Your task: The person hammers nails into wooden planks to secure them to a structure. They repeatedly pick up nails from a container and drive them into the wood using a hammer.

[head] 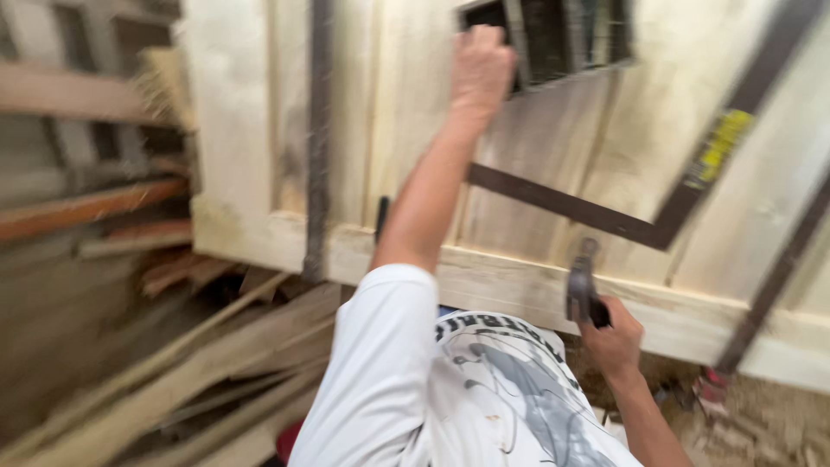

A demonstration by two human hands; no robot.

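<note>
Two hands: left hand [481, 65] at panel [553, 164] opening edge, right hand [612, 339] grips hammer [582, 285].

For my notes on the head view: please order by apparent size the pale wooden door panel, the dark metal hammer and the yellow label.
1. Pale wooden door panel, by far largest.
2. Dark metal hammer in the right hand.
3. Yellow label; close to the hammer, and blur makes this unsure.
</note>
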